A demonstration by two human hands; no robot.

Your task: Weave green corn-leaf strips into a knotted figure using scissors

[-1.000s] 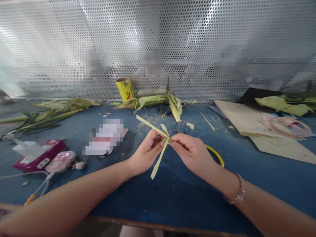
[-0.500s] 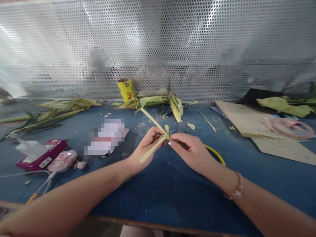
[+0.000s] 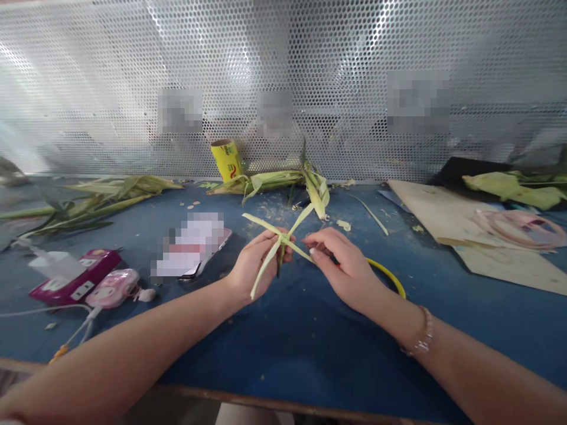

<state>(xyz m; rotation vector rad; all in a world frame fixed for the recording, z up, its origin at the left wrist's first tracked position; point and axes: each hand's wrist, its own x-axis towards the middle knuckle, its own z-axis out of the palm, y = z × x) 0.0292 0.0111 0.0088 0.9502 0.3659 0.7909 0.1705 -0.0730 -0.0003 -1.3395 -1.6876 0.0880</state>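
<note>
Pale green corn husk strips (image 3: 267, 260) cross at a small knot, their ends fanning out like a star. My left hand (image 3: 248, 273) is closed on them just beneath the knot, and a darker green tail hangs below. On the other side, my right hand (image 3: 349, 265) has thumb and forefinger pinched at the tip of the strip that points right. Behind my right wrist a yellow ring-shaped band (image 3: 390, 274) lies on the table, partly hidden by the hand.
Corn husks (image 3: 274, 179) and a yellow tube (image 3: 226, 160) stand along the perforated metal screen (image 3: 283, 71). At left are a phone (image 3: 217, 245), a purple power strip (image 3: 95, 268), a pink case (image 3: 115, 289) and more husks (image 3: 128, 189). Cardboard (image 3: 425, 206) lies right.
The knotted strips have turned and shifted left with my left hand, so their spread ends now show. My right fingers have moved off the knot to a strip's end.
</note>
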